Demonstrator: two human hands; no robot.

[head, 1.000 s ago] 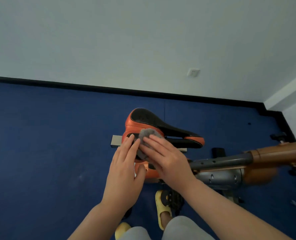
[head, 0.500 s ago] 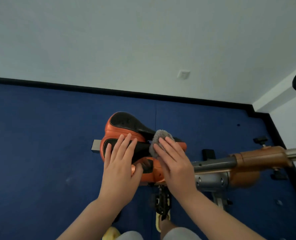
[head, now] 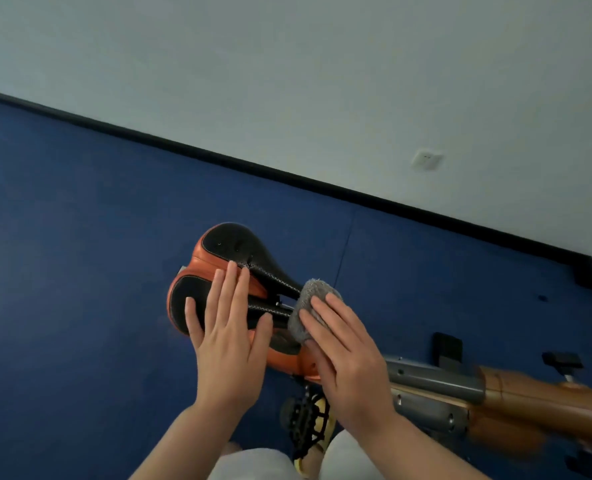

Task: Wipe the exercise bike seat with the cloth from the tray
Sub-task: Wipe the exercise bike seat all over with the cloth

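The left hand (head: 230, 344) lies flat, fingers straight and spread, on the orange-and-black bike seat (head: 232, 244). Beneath the right hand's (head: 350, 355) extended fingers, a grey cloth (head: 308, 306) presses the seat's nose.

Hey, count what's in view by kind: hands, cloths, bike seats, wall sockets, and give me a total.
Hands: 2, left hand and right hand
Cloths: 1, grey cloth
Bike seats: 1, seat
Wall sockets: 1, wall socket
Total: 5
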